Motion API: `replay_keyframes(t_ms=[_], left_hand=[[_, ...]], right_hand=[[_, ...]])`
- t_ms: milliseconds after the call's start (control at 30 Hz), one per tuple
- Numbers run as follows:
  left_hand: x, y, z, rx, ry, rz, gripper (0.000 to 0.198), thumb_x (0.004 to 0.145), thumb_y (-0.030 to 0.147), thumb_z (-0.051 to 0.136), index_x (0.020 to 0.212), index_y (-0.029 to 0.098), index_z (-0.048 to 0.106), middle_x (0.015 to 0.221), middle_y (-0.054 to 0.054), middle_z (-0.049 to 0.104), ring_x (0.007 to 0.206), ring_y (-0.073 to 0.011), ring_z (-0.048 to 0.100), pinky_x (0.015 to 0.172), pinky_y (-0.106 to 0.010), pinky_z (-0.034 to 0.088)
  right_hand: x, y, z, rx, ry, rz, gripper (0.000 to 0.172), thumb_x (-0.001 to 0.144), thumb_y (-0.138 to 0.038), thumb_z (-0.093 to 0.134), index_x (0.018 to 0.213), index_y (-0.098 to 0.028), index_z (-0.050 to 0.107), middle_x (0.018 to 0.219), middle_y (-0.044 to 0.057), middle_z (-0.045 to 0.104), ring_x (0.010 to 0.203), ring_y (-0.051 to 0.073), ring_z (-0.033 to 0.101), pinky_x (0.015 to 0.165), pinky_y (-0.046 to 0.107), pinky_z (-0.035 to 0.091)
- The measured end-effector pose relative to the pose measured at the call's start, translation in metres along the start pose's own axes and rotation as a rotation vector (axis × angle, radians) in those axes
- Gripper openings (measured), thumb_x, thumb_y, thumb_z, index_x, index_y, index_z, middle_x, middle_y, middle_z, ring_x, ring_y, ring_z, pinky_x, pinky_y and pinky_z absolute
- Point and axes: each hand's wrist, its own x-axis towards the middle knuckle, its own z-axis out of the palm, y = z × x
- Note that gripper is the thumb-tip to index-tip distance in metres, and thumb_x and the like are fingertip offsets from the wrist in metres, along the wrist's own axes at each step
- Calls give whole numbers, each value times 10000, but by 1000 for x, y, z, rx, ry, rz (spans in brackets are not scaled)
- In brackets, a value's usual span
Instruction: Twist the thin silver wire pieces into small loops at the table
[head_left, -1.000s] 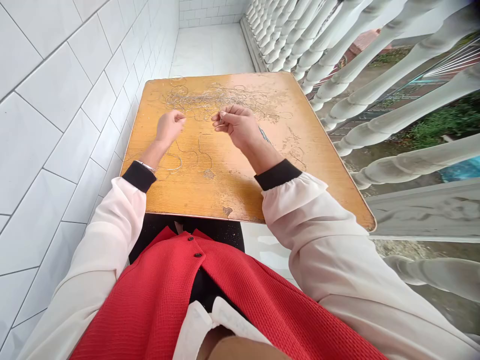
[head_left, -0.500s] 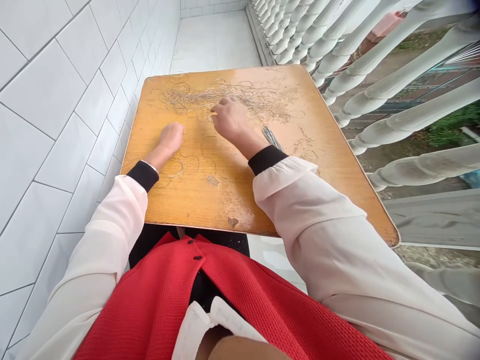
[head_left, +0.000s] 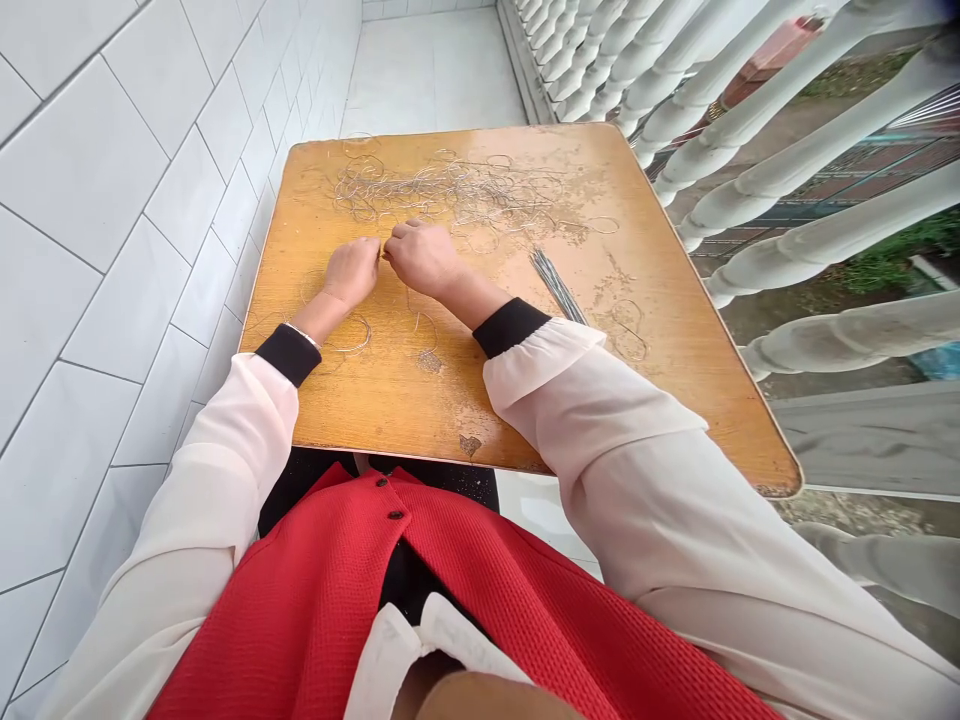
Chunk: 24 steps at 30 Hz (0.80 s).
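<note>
My left hand (head_left: pixel 351 270) and my right hand (head_left: pixel 420 256) rest side by side on a worn wooden table (head_left: pixel 675 330), fingertips meeting. Both are curled closed in a pinch on something thin that I cannot make out, likely a piece of fine wire. Just beyond the hands lies a tangled heap of thin wire rings (head_left: pixel 450 190). A few loose wire loops (head_left: pixel 352 335) lie near my left wrist. A bundle of straight wires (head_left: pixel 555 282) lies to the right of my right forearm.
A white tiled wall (head_left: pixel 112 200) runs along the table's left side. A white balustrade (head_left: pixel 750 120) stands to the right, with a garden beyond. A white tiled floor (head_left: pixel 427 80) stretches past the table's far edge. More wire loops (head_left: pixel 626 325) lie at right.
My right hand reached forward into the wire heap, then drew back to meet my left hand. The left hand stayed closed and shifted slightly right. The view tilted down.
</note>
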Motion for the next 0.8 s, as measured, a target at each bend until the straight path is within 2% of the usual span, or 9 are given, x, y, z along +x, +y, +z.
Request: replay_keyframes(t_ms=[133,233,300,500,600,733,800], left_hand=[[-2,4,-4,36,-16,1,389,1023,62,460,691,262,419,929,-88,670,1022,-242,632,935,-382,440],[0,2,-3,52,-7,13,327,1012,76,436,746,246,519,1047,-138,707,1072,-291,662,968,-432,439],[3,1,-2,43,4,9,306,988,67,445,751,242,528,1048,-142,703,1096,-323,670,997,-462,437],[7,-3,-3,21,1,-13,460,949,-2,470,660,282,255,886,-102,651,1007,-305,647,991,-478,451],[10,-8,-5,-5,-20,5,463,925,-18,510,629,278,312,788,-62,620,970,-269,630,974,-436,452],[13,-10,-11,-67,-36,59,421,894,-4,569,598,266,440,715,-33,615,927,-242,628,901,-375,425],[13,-8,-13,-201,-3,33,415,854,-10,626,566,257,491,656,-16,593,877,-227,625,882,-354,415]], right_hand=[[-4,-9,-4,-40,-62,10,397,1037,-163,357,1086,-128,749,1173,195,757,1054,317,661,854,410,485],[-3,-11,3,-3,-14,29,390,1048,-180,365,1123,-140,745,1192,186,759,1090,331,666,878,413,493],[0,-10,9,60,20,55,379,1064,-208,375,1121,-162,747,1182,180,759,1107,337,669,884,413,495],[1,1,10,126,-14,76,360,1074,-262,425,1103,-177,774,1181,168,773,1084,325,700,859,403,483],[-3,7,5,104,-39,32,397,1072,-263,399,1138,-213,787,1199,118,787,1034,285,704,825,386,478],[-5,11,5,154,-8,34,425,1076,-282,380,1174,-259,793,1206,82,794,1033,265,700,834,379,491],[-4,12,7,185,-2,29,422,1063,-264,391,1178,-252,797,1197,91,798,1054,273,705,856,389,503]])
